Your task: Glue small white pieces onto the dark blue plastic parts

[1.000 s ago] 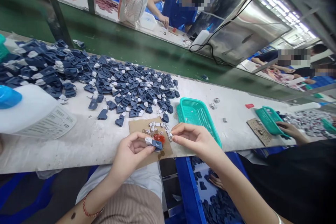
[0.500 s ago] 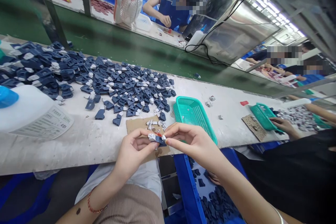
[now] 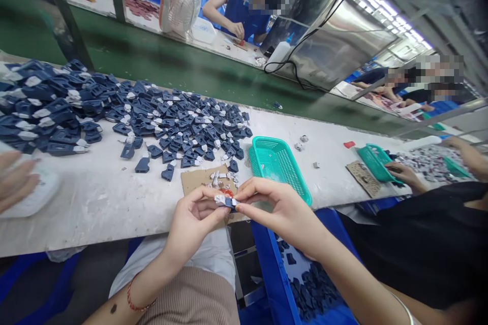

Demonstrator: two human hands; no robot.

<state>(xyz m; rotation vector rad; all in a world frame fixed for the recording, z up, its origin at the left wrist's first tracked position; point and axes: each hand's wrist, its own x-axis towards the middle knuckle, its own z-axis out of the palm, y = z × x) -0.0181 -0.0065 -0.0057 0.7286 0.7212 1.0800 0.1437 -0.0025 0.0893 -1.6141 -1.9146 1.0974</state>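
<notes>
Between my two hands is a small navy-and-white part (image 3: 229, 202), held just over the table's front edge. My left hand (image 3: 194, 213) pinches its white left end between thumb and fingers. The thumb and forefinger of my right hand (image 3: 267, 205) close on its right end, where a small white piece shows. Right behind them, small white pieces (image 3: 221, 177) and something red lie on a cardboard sheet (image 3: 188, 183). A large pile of navy-and-white parts (image 3: 183, 122) spreads over the table to the left and behind.
A green basket (image 3: 282, 162) stands right of the cardboard. Below the edge is a blue crate (image 3: 272, 274) with navy parts. Another person's hand (image 3: 17, 180) is over a white bottle (image 3: 41, 193) at the left. A co-worker's hand (image 3: 406, 175) reaches into another basket (image 3: 375, 162).
Another person's hand has come in at the left, and the white bottle there has moved down and left. The small white piece sits closer against the navy part between my fingers.
</notes>
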